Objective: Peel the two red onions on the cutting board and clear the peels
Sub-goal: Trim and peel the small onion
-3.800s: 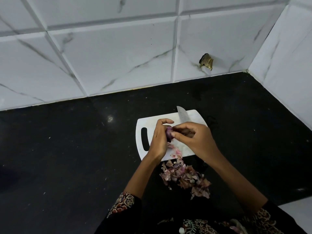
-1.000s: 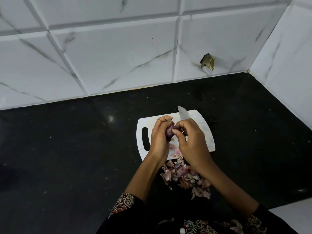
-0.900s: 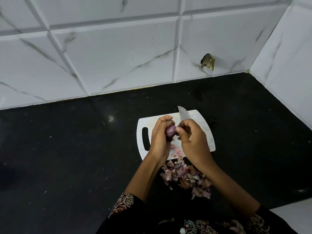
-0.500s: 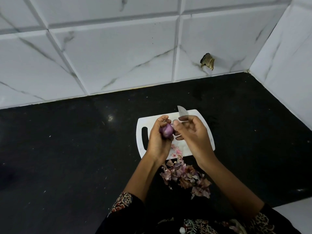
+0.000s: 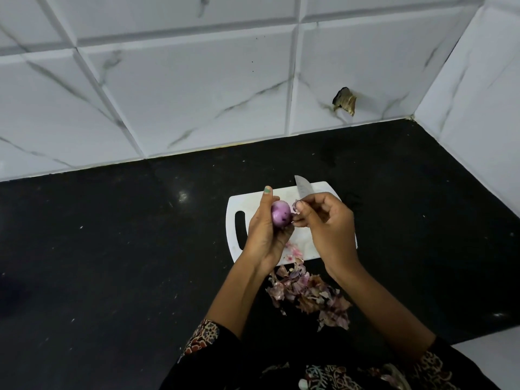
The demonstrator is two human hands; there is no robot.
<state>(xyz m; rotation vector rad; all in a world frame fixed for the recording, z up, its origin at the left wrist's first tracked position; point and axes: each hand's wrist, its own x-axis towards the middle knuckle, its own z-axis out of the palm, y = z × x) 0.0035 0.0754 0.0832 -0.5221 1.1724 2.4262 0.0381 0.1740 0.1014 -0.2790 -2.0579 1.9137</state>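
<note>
Purple onion upright in left hand, long axis toward wall

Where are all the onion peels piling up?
In the head view, the peels lie heaped on the black counter just off the near edge of the white board, between the person's forearms, below the left hand holding the onion.
</note>
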